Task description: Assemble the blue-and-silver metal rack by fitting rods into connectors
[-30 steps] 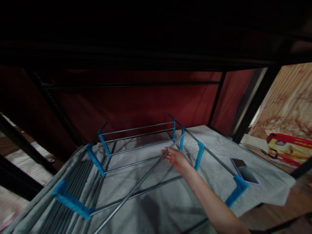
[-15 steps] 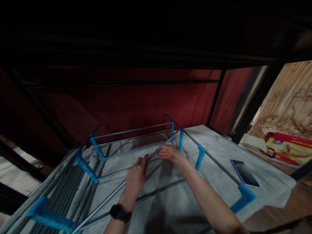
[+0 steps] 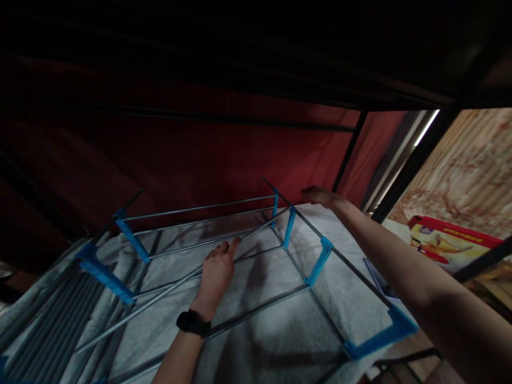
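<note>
My left hand (image 3: 218, 269) has its fingers wrapped round a long grey metal tube (image 3: 172, 288), which slants across a frame of tubes. The tube's far end reaches a blue plastic connector (image 3: 289, 226) on the frame's right side; its near end lies over the left side. My right hand (image 3: 320, 196) is stretched out past the frame's far right corner, fingers extended, with nothing visible in it. Close to it stands another blue connector (image 3: 275, 209), threaded on the right side tube (image 3: 356, 272). More blue connectors (image 3: 127, 234) line the left side.
A bundle of grey tubes (image 3: 52, 325) lies at the left on the pale cloth (image 3: 272, 333). My right forearm partly covers a phone (image 3: 376, 274). A red and yellow box (image 3: 452, 242) sits at the right. Dark posts (image 3: 416, 160) and a red curtain (image 3: 224, 160) enclose the space.
My right hand has left the slanted tube and moved away to the far right. My left hand still grips the tube. The view has shifted slightly.
</note>
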`<state>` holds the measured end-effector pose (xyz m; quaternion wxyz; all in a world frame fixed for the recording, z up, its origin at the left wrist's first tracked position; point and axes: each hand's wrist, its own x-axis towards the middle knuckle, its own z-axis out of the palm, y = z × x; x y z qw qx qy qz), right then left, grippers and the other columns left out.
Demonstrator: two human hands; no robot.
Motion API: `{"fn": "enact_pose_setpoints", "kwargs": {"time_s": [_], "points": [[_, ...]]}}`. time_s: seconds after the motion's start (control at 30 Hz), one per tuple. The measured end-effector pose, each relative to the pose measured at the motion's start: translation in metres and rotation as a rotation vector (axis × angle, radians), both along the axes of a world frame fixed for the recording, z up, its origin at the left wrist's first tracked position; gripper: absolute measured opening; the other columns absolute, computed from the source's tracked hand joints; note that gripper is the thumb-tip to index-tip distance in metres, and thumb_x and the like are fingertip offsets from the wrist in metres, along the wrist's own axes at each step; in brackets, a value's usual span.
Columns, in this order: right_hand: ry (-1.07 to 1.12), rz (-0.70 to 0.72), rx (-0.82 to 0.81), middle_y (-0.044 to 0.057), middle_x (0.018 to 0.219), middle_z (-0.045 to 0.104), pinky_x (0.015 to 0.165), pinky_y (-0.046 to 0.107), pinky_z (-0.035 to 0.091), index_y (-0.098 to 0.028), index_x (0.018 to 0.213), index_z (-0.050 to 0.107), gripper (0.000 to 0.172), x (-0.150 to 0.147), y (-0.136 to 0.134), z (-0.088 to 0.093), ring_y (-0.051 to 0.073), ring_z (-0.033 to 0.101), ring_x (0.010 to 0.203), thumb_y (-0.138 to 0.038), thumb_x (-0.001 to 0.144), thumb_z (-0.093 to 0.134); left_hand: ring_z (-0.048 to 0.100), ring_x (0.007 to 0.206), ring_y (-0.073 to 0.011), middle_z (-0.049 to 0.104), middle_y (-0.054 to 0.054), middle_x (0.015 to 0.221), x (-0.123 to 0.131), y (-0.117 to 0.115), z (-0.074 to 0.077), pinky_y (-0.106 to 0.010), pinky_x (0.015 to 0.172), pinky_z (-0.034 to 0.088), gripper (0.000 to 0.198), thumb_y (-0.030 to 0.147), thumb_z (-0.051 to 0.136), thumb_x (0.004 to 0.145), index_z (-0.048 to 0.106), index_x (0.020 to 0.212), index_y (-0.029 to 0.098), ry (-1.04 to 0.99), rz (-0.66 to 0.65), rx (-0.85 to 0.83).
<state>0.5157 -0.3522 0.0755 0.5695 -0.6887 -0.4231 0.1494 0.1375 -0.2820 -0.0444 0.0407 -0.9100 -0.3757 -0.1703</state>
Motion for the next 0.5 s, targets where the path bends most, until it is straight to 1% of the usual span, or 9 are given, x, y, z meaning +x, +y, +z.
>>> {"fn": "enact_pose_setpoints", "kwargs": {"time_s": [0.07,0.1,0.13,0.2,0.27,0.33,0.4,0.5], "points": [[0.155,-0.001,-0.192,-0.003,0.049,0.06,0.057,0.018,0.046,-0.008,0.071,0.064,0.027,-0.006,0.0,-0.026,0.005,0.053,0.045,-0.029,0.087,0.07,0.068,0.093,-0.0246,0.067,-0.012,0.106,0.0,0.003,-0.005,-0.034,0.08,0.05,0.052,0.011,0.035,0.1,0.053,0.147,0.024,0.022,0.017,0.017],[0.225,0.007,-0.254,-0.003,0.049,0.06,0.054,0.017,0.045,-0.009,0.071,0.064,0.026,-0.009,0.001,-0.037,0.006,0.053,0.044,-0.029,0.086,0.07,0.068,0.091,-0.0249,0.067,-0.011,0.104,-0.001,0.005,-0.008,-0.034,0.077,0.05,0.049,0.016,0.035,0.102,0.054,0.146,0.025,0.028,0.021,0.018],[0.275,0.02,-0.28,-0.002,0.05,0.061,0.052,0.016,0.044,-0.01,0.072,0.065,0.025,-0.011,0.002,-0.046,0.006,0.054,0.045,-0.03,0.086,0.071,0.069,0.09,-0.0247,0.067,-0.011,0.103,-0.001,0.007,-0.011,-0.034,0.076,0.05,0.048,0.019,0.035,0.103,0.054,0.146,0.026,0.033,0.021,0.017],[0.3,0.052,-0.258,-0.002,0.052,0.061,0.05,0.016,0.044,-0.012,0.072,0.065,0.022,-0.016,0.006,-0.058,0.007,0.054,0.046,-0.029,0.082,0.074,0.069,0.088,-0.0238,0.068,-0.01,0.103,-0.002,0.012,-0.016,-0.033,0.074,0.05,0.048,0.019,0.037,0.103,0.054,0.147,0.029,0.045,0.021,0.015],[0.284,0.084,-0.254,-0.002,0.054,0.061,0.05,0.017,0.046,-0.013,0.074,0.065,0.019,-0.018,0.01,-0.062,0.008,0.053,0.047,-0.026,0.078,0.078,0.069,0.089,-0.0231,0.068,-0.01,0.105,-0.001,0.015,-0.02,-0.033,0.074,0.051,0.051,0.015,0.038,0.101,0.053,0.148,0.031,0.052,0.027,0.013],[0.239,0.11,-0.279,-0.002,0.055,0.06,0.051,0.018,0.048,-0.014,0.076,0.066,0.018,-0.02,0.013,-0.062,0.009,0.054,0.05,-0.024,0.075,0.08,0.069,0.091,-0.0224,0.068,-0.009,0.107,0.001,0.016,-0.021,-0.032,0.076,0.052,0.054,0.012,0.039,0.1,0.052,0.148,0.032,0.049,0.028,0.013],[0.178,0.121,-0.311,-0.002,0.056,0.059,0.052,0.019,0.049,-0.015,0.077,0.065,0.016,-0.02,0.013,-0.062,0.01,0.054,0.052,-0.024,0.077,0.077,0.069,0.092,-0.0218,0.069,-0.009,0.106,0.004,0.016,-0.021,-0.032,0.078,0.052,0.054,0.012,0.039,0.1,0.052,0.148,0.033,0.043,0.022,0.012],[0.13,0.082,-0.323,-0.002,0.057,0.056,0.053,0.019,0.05,-0.015,0.074,0.061,0.014,-0.02,0.013,-0.065,0.01,0.054,0.053,-0.022,0.083,0.07,0.069,0.091,-0.0219,0.069,-0.01,0.109,0.007,0.016,-0.019,-0.032,0.078,0.053,0.05,0.018,0.038,0.102,0.052,0.149,0.032,0.032,0.028,0.007]]}}
